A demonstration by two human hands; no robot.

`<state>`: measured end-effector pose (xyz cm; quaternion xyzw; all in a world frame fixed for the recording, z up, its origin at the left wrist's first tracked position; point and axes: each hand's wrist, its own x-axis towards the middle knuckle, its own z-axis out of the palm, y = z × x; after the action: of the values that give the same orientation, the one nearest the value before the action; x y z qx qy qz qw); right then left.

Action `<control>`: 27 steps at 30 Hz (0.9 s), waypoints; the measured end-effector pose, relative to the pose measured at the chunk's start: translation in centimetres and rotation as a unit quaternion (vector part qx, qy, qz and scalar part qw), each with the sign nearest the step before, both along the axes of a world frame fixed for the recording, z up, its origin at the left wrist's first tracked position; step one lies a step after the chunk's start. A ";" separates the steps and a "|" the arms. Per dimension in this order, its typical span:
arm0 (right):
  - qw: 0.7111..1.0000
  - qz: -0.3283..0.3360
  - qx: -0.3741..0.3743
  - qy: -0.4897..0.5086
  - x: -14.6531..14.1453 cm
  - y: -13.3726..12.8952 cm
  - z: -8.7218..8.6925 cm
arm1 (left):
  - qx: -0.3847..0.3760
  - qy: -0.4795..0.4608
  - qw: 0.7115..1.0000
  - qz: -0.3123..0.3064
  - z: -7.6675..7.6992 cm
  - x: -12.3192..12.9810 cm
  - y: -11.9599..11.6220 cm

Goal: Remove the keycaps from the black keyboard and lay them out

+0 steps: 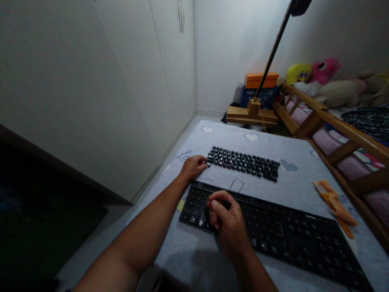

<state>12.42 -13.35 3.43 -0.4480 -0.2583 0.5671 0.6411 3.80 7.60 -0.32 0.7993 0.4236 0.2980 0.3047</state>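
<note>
Keys [244,163] run rightward from my nearer left hand [193,167], nearly closed; my right hand [227,219] curls; either's hold I cannot tell.

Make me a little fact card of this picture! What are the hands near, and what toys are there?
Left hand: fingertips at the left end of the loose black keys
Right hand: curled over the keyboard; whether it holds anything is hard to tell
Keyboard: black, many key spots bare, some keys in place
Under them: pale heart-patterned cloth
Right side: orange cloth
Toys at back: yellow plush, pink plush
</note>
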 end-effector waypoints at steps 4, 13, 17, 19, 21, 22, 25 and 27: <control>1.000 -0.003 0.002 0.007 0.1 0.1 0.1 | 0.001 0.000 1.000 0.001 0.1 0.0 -0.1; 1.000 0.003 0.009 0.008 0.1 0.1 0.1 | -0.004 -0.003 1.000 -0.003 0.0 0.0 -0.1; 1.000 0.002 0.012 0.016 0.0 0.1 0.2 | -0.001 0.000 1.000 -0.001 0.1 0.0 -0.1; 1.000 0.003 0.011 0.023 -0.1 0.1 0.3 | 0.000 -0.001 1.000 -0.002 0.1 0.0 -0.1; 1.000 0.000 0.005 0.029 -0.1 0.1 0.4 | -0.002 -0.003 1.000 -0.003 0.0 -0.1 -0.1; 1.000 -0.002 0.001 0.031 -0.1 0.1 0.5 | -0.003 -0.005 1.000 -0.004 0.0 -0.1 0.0; 0.999 -0.006 -0.005 0.038 0.0 0.2 0.6 | -0.005 -0.009 1.000 -0.009 -0.2 -0.1 0.0; 0.999 -0.008 -0.005 0.040 0.0 0.3 0.7 | -0.003 -0.012 1.000 -0.014 -0.2 -0.2 0.0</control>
<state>12.47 -13.06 4.11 -0.4299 -0.2260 0.5807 0.6534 3.65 7.60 -0.50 0.8006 0.4098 0.3017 0.3163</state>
